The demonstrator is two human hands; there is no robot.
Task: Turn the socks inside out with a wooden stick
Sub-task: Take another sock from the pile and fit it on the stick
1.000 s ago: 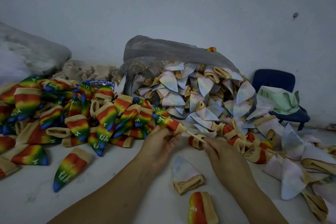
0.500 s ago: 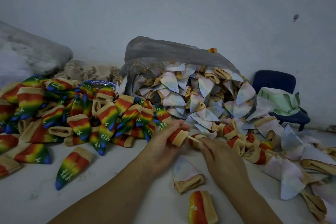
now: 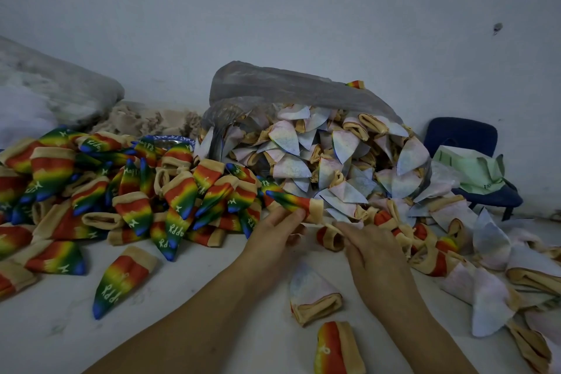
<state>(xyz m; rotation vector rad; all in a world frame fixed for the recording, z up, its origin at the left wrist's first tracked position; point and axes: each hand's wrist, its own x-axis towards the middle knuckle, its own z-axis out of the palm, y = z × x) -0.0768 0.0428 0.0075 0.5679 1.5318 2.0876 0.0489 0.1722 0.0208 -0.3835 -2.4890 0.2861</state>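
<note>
Head view: rainbow sock [image 3: 291, 202] pinched in left hand [image 3: 273, 232], right hand [image 3: 375, 255] beside.

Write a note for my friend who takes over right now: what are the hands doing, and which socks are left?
Left hand grips a rainbow sock near its tan cuff.
Right hand pinches the wooden stick, mostly hidden.
Done, it seems: the rainbow pile on the left.
Left to do: pale socks spilling from the plastic bag and scattered at right.
</note>
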